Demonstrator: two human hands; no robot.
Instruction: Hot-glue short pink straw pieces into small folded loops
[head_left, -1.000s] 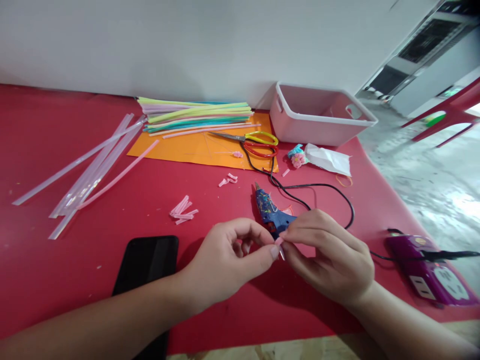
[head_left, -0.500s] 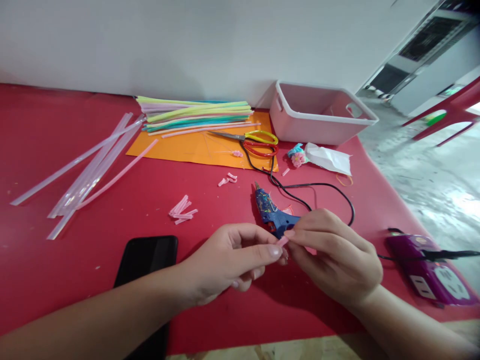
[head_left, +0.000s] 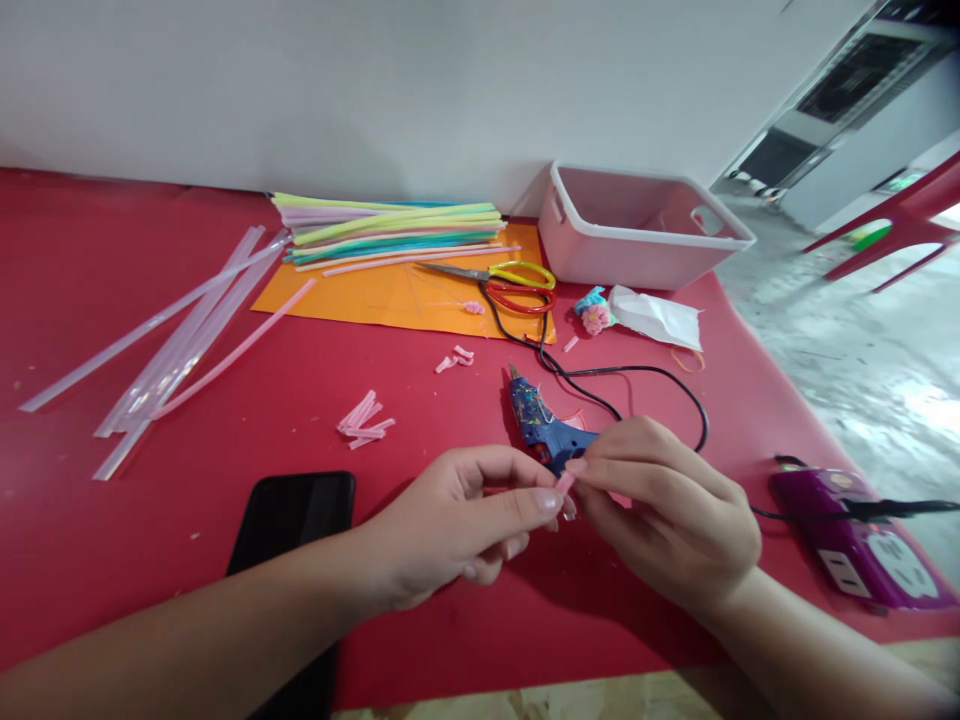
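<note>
Between my two hands is a short pink piece of pipe cleaner (head_left: 565, 483). My left hand (head_left: 480, 515) pinches its lower end between thumb and forefinger. The fingertips of my right hand (head_left: 671, 510) close on its upper end. Just behind the hands a blue glue gun (head_left: 544, 425) lies on the red table, its handle partly hidden by my right hand. A small pile of cut pink pieces (head_left: 364, 418) lies to the left, and several bent pink pieces (head_left: 454, 360) lie farther back.
Colored pipe cleaners (head_left: 390, 230) and scissors (head_left: 517, 285) rest on orange card (head_left: 360, 300). Glue sticks (head_left: 187, 340) lie left. A phone (head_left: 292, 520) is beside my left forearm. A plastic bin (head_left: 637, 255) stands behind; a purple power strip (head_left: 855, 540) sits right, with a black cord (head_left: 645, 368) nearby.
The pink piece has tilted slightly more upright between my fingertips. My right hand has shifted very slightly left; the things on the table stay where they were.
</note>
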